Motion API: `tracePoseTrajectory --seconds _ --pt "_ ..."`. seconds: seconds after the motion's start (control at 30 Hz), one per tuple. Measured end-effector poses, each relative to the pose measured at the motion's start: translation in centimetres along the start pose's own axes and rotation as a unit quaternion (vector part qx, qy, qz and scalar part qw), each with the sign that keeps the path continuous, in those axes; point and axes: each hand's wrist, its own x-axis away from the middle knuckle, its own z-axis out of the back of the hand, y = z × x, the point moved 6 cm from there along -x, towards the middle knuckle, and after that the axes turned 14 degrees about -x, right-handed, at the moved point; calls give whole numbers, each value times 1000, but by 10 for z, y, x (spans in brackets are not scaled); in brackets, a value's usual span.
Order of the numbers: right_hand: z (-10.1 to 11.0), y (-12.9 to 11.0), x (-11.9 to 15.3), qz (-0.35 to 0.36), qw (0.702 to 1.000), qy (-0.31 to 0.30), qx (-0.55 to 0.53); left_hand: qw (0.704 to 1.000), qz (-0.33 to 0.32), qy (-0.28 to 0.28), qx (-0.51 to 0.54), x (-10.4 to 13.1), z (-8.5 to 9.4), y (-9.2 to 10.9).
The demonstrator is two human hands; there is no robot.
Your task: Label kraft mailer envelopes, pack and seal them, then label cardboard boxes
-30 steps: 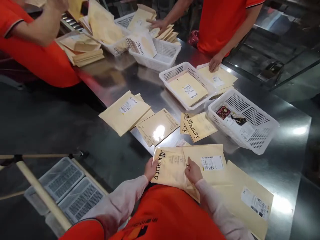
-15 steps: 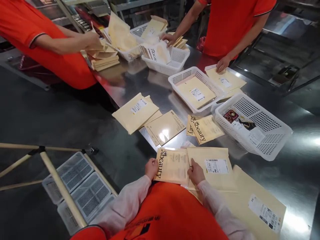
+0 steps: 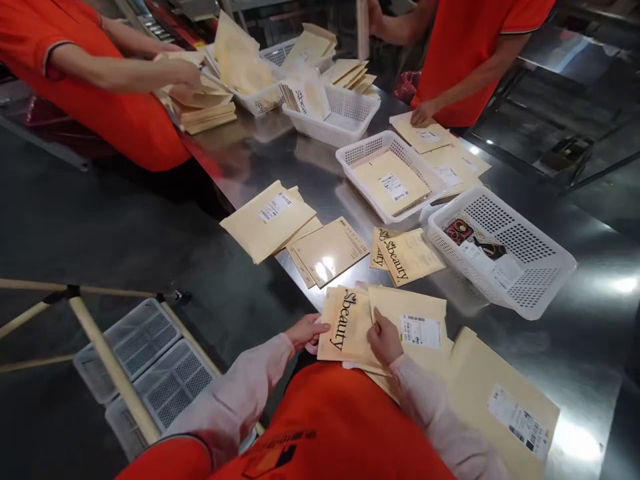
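Observation:
My left hand (image 3: 309, 331) pinches the left edge of a beige packet printed "beauty" (image 3: 345, 327), low in the view at the table's near edge. My right hand (image 3: 385, 339) is closed on the opening edge of a labelled padded envelope (image 3: 420, 327), just right of the packet. The packet's right end lies against the envelope, partly behind my right fingers. Further right, a larger labelled envelope (image 3: 505, 393) lies on the table. Two more "beauty" packets (image 3: 413, 257) and a glossy flat pack (image 3: 335, 252) lie beyond my hands.
White baskets (image 3: 545, 283) stand on the metal table (image 3: 270, 150), some holding packets. Labelled envelopes (image 3: 273, 217) lie at its left edge. Two people in red shirts (image 3: 130, 127) handle envelopes at the far side. A wooden-railed rack with grey crates (image 3: 173, 383) stands lower left.
The packet in my left hand has shifted right and tilted, now overlapping the envelope more. The right-hand person has raised one hand with an item from the basket; another envelope lies under their other hand.

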Motion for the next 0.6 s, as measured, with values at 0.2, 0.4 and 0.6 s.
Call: tracePoseTrajectory --seconds 0.2,0.4,0.6 --pt "-10 -43 4 45 988 37 -141 991 -57 -11 -117 -34 -52 44" --pt "-39 -20 -7 -85 964 5 -251 966 -63 53 -244 -59 9 66" --pt "-17 -17 -10 137 988 25 67 944 -110 169 -261 -98 45 114"
